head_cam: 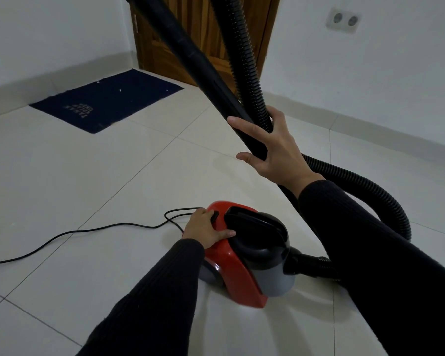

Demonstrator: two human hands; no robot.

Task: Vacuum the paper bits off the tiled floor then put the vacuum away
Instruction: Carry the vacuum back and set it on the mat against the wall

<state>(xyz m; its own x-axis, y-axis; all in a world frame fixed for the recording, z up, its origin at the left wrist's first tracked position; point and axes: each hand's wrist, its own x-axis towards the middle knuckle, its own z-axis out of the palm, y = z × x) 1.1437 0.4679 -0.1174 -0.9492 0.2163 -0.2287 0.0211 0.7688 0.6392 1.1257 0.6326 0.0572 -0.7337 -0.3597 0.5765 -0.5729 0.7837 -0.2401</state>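
Note:
A red, grey and black canister vacuum [244,255] sits on the white tiled floor [93,191] just in front of me. My left hand [206,229] rests on its red top, thumb against a black button at the rear. My right hand [272,147] holds the black rigid tube [190,55] and the ribbed hose [244,47] together, fingers partly spread. The hose loops round on the right [385,201] into the vacuum's front. A few white paper bits [119,91] lie on the blue mat.
A dark blue doormat [108,101] lies before a wooden door [198,29] in the far corner. The black power cord [70,233] trails left across the tiles. A double wall socket [343,21] is on the right wall.

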